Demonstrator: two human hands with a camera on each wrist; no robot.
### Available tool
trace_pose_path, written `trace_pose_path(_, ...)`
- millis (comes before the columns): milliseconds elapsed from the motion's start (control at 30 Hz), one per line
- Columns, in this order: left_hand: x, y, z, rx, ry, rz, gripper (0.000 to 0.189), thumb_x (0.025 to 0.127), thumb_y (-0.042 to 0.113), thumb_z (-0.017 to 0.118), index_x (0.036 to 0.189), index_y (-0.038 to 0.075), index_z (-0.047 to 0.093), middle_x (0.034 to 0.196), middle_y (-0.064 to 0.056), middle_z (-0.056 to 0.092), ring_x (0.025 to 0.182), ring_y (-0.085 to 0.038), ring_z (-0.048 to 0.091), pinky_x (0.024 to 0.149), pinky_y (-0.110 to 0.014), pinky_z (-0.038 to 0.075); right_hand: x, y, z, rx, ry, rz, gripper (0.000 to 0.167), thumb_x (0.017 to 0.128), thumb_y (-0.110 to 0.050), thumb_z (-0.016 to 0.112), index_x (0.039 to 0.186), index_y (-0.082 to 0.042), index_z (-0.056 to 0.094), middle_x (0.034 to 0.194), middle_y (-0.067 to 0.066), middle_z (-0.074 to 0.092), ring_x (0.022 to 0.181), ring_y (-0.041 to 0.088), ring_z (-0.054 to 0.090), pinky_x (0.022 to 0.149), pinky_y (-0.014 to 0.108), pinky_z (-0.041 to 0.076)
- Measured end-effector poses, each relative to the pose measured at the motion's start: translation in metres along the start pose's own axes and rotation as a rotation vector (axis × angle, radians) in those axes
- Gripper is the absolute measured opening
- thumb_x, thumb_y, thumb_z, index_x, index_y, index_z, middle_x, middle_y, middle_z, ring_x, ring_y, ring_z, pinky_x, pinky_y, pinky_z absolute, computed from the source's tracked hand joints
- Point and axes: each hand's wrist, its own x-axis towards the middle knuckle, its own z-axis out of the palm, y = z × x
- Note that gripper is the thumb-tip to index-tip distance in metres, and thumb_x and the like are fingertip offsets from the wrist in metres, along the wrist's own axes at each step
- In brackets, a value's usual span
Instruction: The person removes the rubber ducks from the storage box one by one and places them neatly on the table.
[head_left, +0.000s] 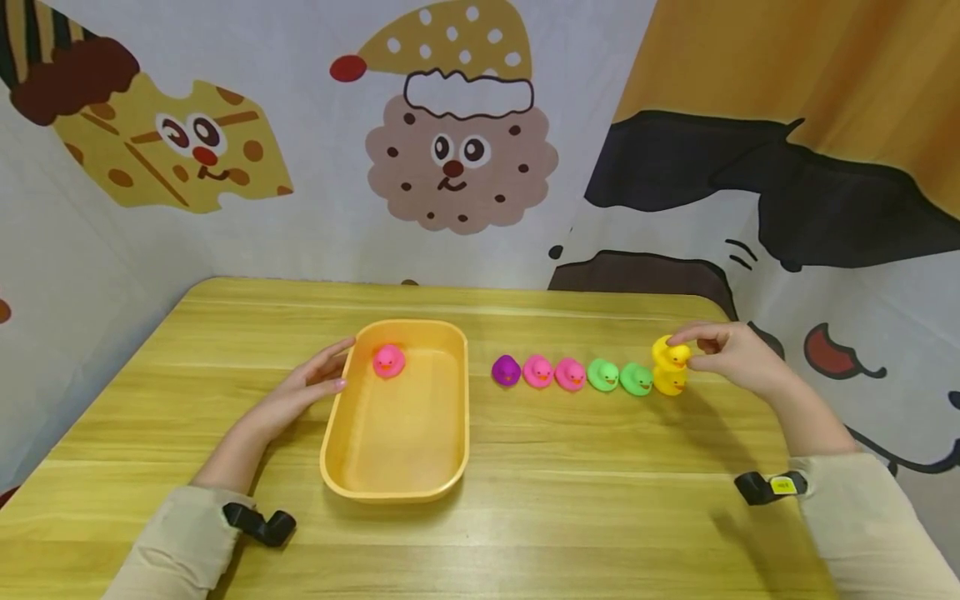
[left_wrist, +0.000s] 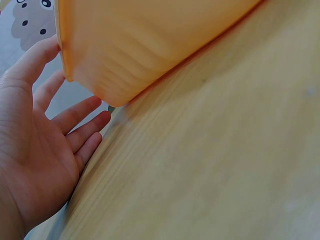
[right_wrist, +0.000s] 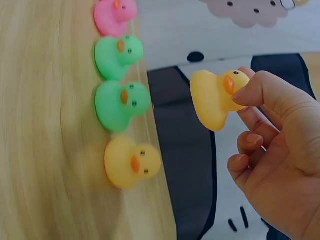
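My right hand (head_left: 735,354) pinches a yellow rubber duck (right_wrist: 212,97) by its head between thumb and fingers, holding it above the table. In the head view that duck overlaps another yellow duck (head_left: 670,382), which stands at the right end of a row. Beside it in the row are two green ducks (head_left: 636,379), two pink ducks (head_left: 538,372) and a purple duck (head_left: 506,371). My left hand (head_left: 303,390) touches the left side of an orange plastic basin (head_left: 393,493) with loosely spread fingers. Inside the basin, near its far left corner, sits a pink duck (head_left: 388,361).
The wooden table (head_left: 525,533) ends at a curtain (head_left: 315,250) printed with cartoon figures. The row of ducks runs to the right of the basin, near the table's far side.
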Motion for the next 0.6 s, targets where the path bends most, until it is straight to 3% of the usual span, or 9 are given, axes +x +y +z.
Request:
trace_pose_path(100,0.000,-0.001,0.000,-0.002,0.000,0.006,0.061,0.100,0.014,0.051,0.154,0.014,0.022,0.151,-0.023,0.028,0.136,-0.038,0.027,0.104,-0.057,0.021,-0.003,0.009,-0.004,0.014,0.008,-0.005,0.026,0.085,-0.001,0.066,0.111,0.001,0.068,0.113,-0.004,0.061,0.103,0.024,0.045,0.078,0.015,0.038)
trace_pose_path(200,0.000,-0.002,0.000,-0.004,-0.002,0.011,0.062,0.099,0.015,0.051,0.154,0.014,0.022,0.151,-0.023,0.028,0.136,-0.039,0.026,0.104,-0.058,0.021,-0.006,0.017,-0.009,0.036,0.008,0.001,0.026,0.086,-0.002,0.066,0.112,0.002,0.067,0.109,-0.015,0.059,0.107,0.012,0.046,0.082,0.009,0.036)
trace_pose_path(300,0.000,-0.002,0.000,-0.004,-0.002,0.010,0.062,0.099,0.016,0.051,0.154,0.014,0.022,0.150,-0.024,0.028,0.136,-0.039,0.026,0.104,-0.059,0.020,-0.009,0.024,-0.013,0.048,0.000,0.024,0.027,0.088,-0.005,0.066,0.114,0.003,0.066,0.109,-0.018,0.058,0.108,0.003,0.043,0.082,0.007,0.034)
trace_pose_path(367,0.000,-0.002,0.000,-0.007,-0.002,0.009,0.062,0.099,0.016,0.051,0.154,0.014,0.022,0.150,-0.024,0.028,0.136,-0.039,0.026,0.105,-0.060,0.020,-0.010,0.027,-0.015,0.046,-0.005,0.053,0.028,0.088,-0.007,0.066,0.115,0.003,0.065,0.109,-0.019,0.056,0.113,0.007,0.042,0.083,0.007,0.034)
trace_pose_path(500,0.000,-0.002,0.000,-0.008,-0.001,0.007,0.062,0.099,0.015,0.051,0.154,0.014,0.022,0.150,-0.023,0.028,0.136,-0.039,0.026,0.105,-0.060,0.020,-0.013,0.036,-0.018,0.076,-0.021,0.111,0.031,0.089,-0.010,0.065,0.117,0.004,0.063,0.111,-0.018,0.052,0.125,0.036,0.037,0.102,0.039,0.035)
trace_pose_path(600,-0.001,-0.002,0.000,-0.004,-0.001,0.007,0.062,0.099,0.015,0.051,0.154,0.014,0.022,0.150,-0.023,0.028,0.136,-0.039,0.026,0.105,-0.059,0.020,-0.014,0.044,-0.019,0.095,-0.025,0.138,0.033,0.090,-0.009,0.064,0.119,0.006,0.060,0.121,-0.005,0.050,0.126,0.045,0.031,0.097,0.062,0.029)
